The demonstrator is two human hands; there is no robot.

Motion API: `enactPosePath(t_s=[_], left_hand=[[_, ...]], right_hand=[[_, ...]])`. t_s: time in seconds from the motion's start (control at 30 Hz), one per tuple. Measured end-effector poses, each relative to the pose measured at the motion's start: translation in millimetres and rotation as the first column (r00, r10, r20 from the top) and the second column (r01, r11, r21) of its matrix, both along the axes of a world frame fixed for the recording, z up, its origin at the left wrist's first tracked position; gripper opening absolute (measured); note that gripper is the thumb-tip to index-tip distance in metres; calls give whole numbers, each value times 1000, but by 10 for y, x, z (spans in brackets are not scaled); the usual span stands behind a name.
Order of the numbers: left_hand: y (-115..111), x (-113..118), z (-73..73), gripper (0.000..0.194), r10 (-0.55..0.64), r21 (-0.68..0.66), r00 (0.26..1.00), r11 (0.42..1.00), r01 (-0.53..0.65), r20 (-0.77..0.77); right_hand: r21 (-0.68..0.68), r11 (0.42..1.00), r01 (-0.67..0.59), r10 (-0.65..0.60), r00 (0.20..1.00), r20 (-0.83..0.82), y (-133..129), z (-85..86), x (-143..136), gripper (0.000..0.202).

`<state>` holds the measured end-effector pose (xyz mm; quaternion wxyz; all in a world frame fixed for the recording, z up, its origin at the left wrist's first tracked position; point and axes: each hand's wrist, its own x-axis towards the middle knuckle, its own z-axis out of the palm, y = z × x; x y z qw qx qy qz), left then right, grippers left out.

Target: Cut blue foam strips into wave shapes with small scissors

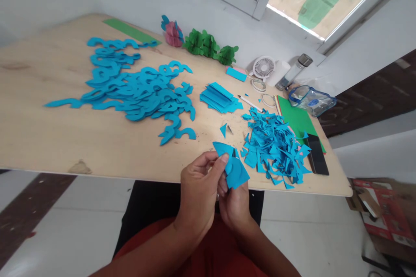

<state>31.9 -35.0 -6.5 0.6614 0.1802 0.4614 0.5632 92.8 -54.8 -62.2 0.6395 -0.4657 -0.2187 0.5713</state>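
Note:
Just past the table's front edge, my left hand [199,184] pinches a piece of blue paper [238,174] between thumb and fingers. A curved cut shows in the paper. My right hand [238,205] is closed right beneath it, its fingers mostly hidden by the paper. A thin dark sliver shows at a slit in the paper; what the right hand grips is hidden. Beyond the hands lies a small blue triangular scrap [223,130]. To the right is a heap of blue paper offcuts [276,145], and farther back a stack of blue paper rectangles [218,97].
Wavy blue paper cutouts [139,88] pile up on the left of the wooden table [39,138]. Green paper ornaments [208,45], a small white fan [264,67], a bottle [294,71] and a clear pouch [312,99] line the back. A phone [317,154] lies at right.

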Motion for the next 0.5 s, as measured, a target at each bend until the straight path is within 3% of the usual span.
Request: enactPosePath(t_s=[0.27, 0.5], left_hand=[[-8, 4, -7, 15, 25, -10, 999, 1000, -26, -19], [0, -2, -30, 11, 45, 59, 998, 997, -42, -53]], right_hand=[[8, 999, -38, 38, 999, 15, -9, -8, 16, 40], [67, 996, -63, 58, 995, 79, 51, -36, 137, 39]])
